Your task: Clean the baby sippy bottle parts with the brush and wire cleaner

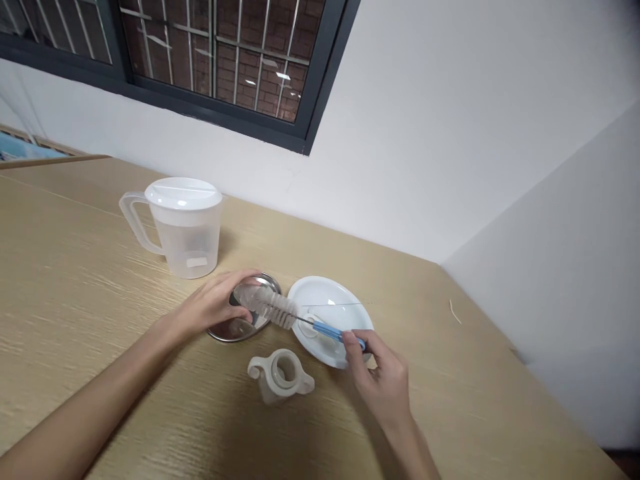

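Note:
My right hand (380, 373) is closed on the blue handle of a bottle brush (327, 330), whose white bristle head points left. Around the tip of the bristles curves my left hand (220, 303), thumb and fingers apart; whether it touches them I cannot tell. Beneath that hand lies a shiny round metal dish (270, 283). Behind the brush handle sits a white bowl (350, 313), with a small white ring-shaped piece (309, 327) in it. Nearer to me stands a pale two-handled baby bottle (283, 377), its round mouth uncovered.
A translucent lidded pitcher (186, 230) stands at the back left, handle to the left. A thin pale strip (455, 312) lies on the wooden table (480, 387) at right. The white wall (400, 133) and a barred window (215, 53) bound the table's far side.

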Action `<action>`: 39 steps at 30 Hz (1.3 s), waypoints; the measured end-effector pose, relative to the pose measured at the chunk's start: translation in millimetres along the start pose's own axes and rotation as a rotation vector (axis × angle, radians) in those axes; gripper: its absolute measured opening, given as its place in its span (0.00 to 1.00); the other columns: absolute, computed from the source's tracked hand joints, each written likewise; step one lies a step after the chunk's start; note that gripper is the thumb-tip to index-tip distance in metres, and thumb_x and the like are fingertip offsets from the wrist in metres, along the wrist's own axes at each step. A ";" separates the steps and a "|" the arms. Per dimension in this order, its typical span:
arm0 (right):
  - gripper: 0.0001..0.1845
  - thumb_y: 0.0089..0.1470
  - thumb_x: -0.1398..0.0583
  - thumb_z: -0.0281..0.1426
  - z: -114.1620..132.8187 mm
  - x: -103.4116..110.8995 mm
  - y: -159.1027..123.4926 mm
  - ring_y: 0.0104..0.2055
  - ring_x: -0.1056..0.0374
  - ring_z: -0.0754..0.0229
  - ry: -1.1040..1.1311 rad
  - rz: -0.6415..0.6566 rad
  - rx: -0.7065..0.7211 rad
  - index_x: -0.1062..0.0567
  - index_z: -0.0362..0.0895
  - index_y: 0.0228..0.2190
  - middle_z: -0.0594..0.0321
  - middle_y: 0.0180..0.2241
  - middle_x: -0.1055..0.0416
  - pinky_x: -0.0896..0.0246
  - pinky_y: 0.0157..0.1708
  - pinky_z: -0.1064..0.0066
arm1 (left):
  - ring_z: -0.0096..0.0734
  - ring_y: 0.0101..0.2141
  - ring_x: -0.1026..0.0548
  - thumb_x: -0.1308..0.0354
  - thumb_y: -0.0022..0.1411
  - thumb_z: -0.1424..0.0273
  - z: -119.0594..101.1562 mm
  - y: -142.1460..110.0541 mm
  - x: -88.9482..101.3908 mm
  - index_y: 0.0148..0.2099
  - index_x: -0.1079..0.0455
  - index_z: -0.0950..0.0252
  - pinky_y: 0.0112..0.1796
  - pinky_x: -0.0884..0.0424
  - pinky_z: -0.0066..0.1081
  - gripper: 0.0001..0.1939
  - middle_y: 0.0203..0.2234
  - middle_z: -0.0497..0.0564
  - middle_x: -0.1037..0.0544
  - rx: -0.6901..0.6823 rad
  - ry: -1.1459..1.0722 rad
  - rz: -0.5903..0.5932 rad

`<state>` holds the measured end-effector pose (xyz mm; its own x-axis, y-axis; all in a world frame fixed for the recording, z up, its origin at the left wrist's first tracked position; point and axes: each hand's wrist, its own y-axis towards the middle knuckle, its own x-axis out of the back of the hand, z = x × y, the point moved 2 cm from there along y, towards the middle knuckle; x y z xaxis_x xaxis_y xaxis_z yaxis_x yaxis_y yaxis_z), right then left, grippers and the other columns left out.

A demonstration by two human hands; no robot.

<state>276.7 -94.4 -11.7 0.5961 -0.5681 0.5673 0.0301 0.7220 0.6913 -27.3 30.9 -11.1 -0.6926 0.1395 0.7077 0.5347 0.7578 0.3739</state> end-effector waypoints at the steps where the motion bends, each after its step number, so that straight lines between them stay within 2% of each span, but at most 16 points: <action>1: 0.08 0.62 0.39 0.33 1.6 -0.9 0.6 0.21 0.34 0.67 0.011 -0.017 0.016 0.25 0.43 0.41 0.66 0.24 0.28 0.36 0.20 0.77 | 0.48 0.56 0.26 0.32 0.55 0.66 0.6 0.2 1.3 0.65 0.40 0.54 0.55 0.31 0.47 0.37 0.55 0.53 0.22 0.015 -0.002 0.006; 4: 0.16 0.60 0.37 0.30 4.5 -3.1 1.0 0.26 0.29 0.64 0.031 -0.055 0.122 0.29 0.45 0.50 0.63 0.33 0.24 0.29 0.27 0.73 | 0.49 0.55 0.25 0.32 0.55 0.63 3.1 1.6 5.4 0.66 0.42 0.54 0.54 0.30 0.46 0.39 0.54 0.54 0.21 0.053 -0.019 0.016; 7: 0.10 0.62 0.39 0.28 3.4 -2.0 0.4 0.25 0.27 0.66 -0.014 -0.068 0.201 0.26 0.46 0.45 0.63 0.34 0.22 0.31 0.24 0.76 | 0.48 0.55 0.25 0.31 0.55 0.61 4.8 2.9 6.5 0.66 0.43 0.54 0.54 0.30 0.45 0.40 0.53 0.54 0.21 0.067 -0.033 0.012; 10: 0.05 0.64 0.41 0.32 -0.7 1.7 -0.3 0.19 0.33 0.68 -0.055 -0.055 0.178 0.25 0.45 0.39 0.68 0.24 0.26 0.38 0.19 0.78 | 0.48 0.56 0.26 0.32 0.55 0.61 3.1 3.0 4.8 0.65 0.40 0.56 0.55 0.30 0.45 0.37 0.55 0.55 0.22 0.043 -0.017 0.000; 12: 0.09 0.65 0.42 0.32 -3.0 2.6 -0.8 0.15 0.41 0.70 -0.071 -0.027 0.156 0.25 0.44 0.33 0.72 0.18 0.34 0.45 0.16 0.78 | 0.48 0.58 0.28 0.32 0.56 0.63 1.5 2.3 3.0 0.63 0.38 0.56 0.56 0.32 0.46 0.35 0.57 0.55 0.24 0.015 0.001 0.007; 14: 0.10 0.65 0.41 0.31 -4.2 1.8 -1.0 0.15 0.45 0.71 -0.077 -0.021 0.134 0.26 0.44 0.30 0.73 0.16 0.38 0.48 0.15 0.77 | 0.48 0.59 0.29 0.32 0.56 0.64 1.5 1.6 1.5 0.63 0.37 0.55 0.57 0.33 0.47 0.34 0.58 0.55 0.25 -0.001 0.004 0.018; 16: 0.05 0.64 0.40 0.31 -4.3 0.0 -0.9 0.19 0.40 0.69 -0.053 -0.055 0.115 0.25 0.43 0.36 0.70 0.21 0.33 0.42 0.19 0.77 | 0.48 0.58 0.28 0.32 0.56 0.63 4.0 1.3 0.8 0.65 0.40 0.55 0.57 0.33 0.47 0.37 0.57 0.55 0.24 0.014 -0.014 0.028; 18: 0.13 0.62 0.38 0.31 -3.1 -1.7 -0.3 0.25 0.32 0.66 -0.005 -0.108 0.116 0.27 0.43 0.48 0.64 0.30 0.27 0.34 0.25 0.75 | 0.49 0.57 0.27 0.31 0.55 0.62 7.4 1.7 1.0 0.66 0.42 0.55 0.56 0.32 0.47 0.40 0.55 0.56 0.23 0.038 -0.050 0.028; 20: 0.19 0.60 0.37 0.28 -0.4 -2.6 0.3 0.31 0.29 0.64 0.034 -0.124 0.170 0.30 0.44 0.52 0.60 0.37 0.25 0.30 0.29 0.73 | 0.49 0.56 0.26 0.29 0.53 0.60 9.7 2.4 1.6 0.66 0.43 0.55 0.55 0.31 0.46 0.42 0.53 0.56 0.21 0.047 -0.096 0.021; 23: 0.15 0.59 0.37 0.23 3.1 0.1 0.3 0.31 0.28 0.64 0.032 -0.130 0.256 0.27 0.46 0.47 0.62 0.35 0.24 0.30 0.30 0.73 | 0.48 0.55 0.25 0.28 0.51 0.60 9.0 3.1 2.3 0.65 0.41 0.55 0.55 0.31 0.46 0.42 0.50 0.55 0.20 0.035 -0.166 -0.006; 27: 0.02 0.61 0.37 0.28 0.8 8.9 -1.4 0.22 0.33 0.68 -0.086 -0.212 0.233 0.24 0.44 0.37 0.65 0.27 0.24 0.37 0.23 0.77 | 0.48 0.55 0.25 0.26 0.49 0.61 3.2 2.5 -0.7 0.63 0.40 0.56 0.58 0.34 0.47 0.43 0.50 0.55 0.20 0.021 -0.201 -0.036; 31: 0.12 0.64 0.41 0.32 -3.3 8.7 -0.4 0.16 0.41 0.70 -0.144 -0.135 0.186 0.26 0.44 0.27 0.69 0.18 0.31 0.47 0.16 0.77 | 0.49 0.57 0.26 0.25 0.47 0.61 1.6 1.7 -5.6 0.62 0.39 0.56 0.56 0.32 0.46 0.43 0.53 0.56 0.22 0.037 -0.241 -0.024; 34: 0.06 0.63 0.40 0.32 -5.0 2.8 -0.1 0.20 0.34 0.68 -0.073 -0.108 0.106 0.24 0.43 0.39 0.67 0.24 0.28 0.38 0.20 0.77 | 0.50 0.56 0.25 0.26 0.49 0.61 3.7 2.0 -4.3 0.62 0.39 0.56 0.56 0.32 0.47 0.41 0.52 0.56 0.21 0.045 -0.220 -0.027; 36: 0.16 0.61 0.37 0.32 -5.8 -1.9 -2.2 0.24 0.30 0.66 0.003 -0.123 0.094 0.28 0.43 0.50 0.63 0.31 0.24 0.31 0.25 0.75 | 0.49 0.55 0.24 0.26 0.49 0.62 5.5 2.5 -1.5 0.63 0.40 0.56 0.56 0.32 0.47 0.42 0.51 0.56 0.21 0.037 -0.213 -0.043; 37: 0.19 0.60 0.36 0.31 -6.3 -3.6 -4.0 0.25 0.29 0.65 0.029 -0.144 0.108 0.29 0.44 0.52 0.62 0.34 0.24 0.30 0.27 0.74 | 0.48 0.54 0.24 0.26 0.49 0.62 6.1 2.7 -0.2 0.63 0.40 0.57 0.55 0.32 0.46 0.42 0.50 0.56 0.21 0.032 -0.221 -0.052; 39: 0.18 0.58 0.36 0.28 -8.2 -5.0 -8.2 0.26 0.28 0.65 0.053 -0.196 0.137 0.28 0.46 0.50 0.61 0.37 0.23 0.29 0.28 0.73 | 0.47 0.54 0.24 0.25 0.48 0.62 6.3 3.1 1.1 0.64 0.41 0.57 0.55 0.31 0.45 0.44 0.50 0.56 0.20 0.024 -0.253 -0.061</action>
<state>280.1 -94.2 -23.8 0.6309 -0.6678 0.3950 0.0420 0.5378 0.8421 -29.4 37.4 -12.9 -0.8236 0.2457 0.5111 0.4788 0.7843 0.3945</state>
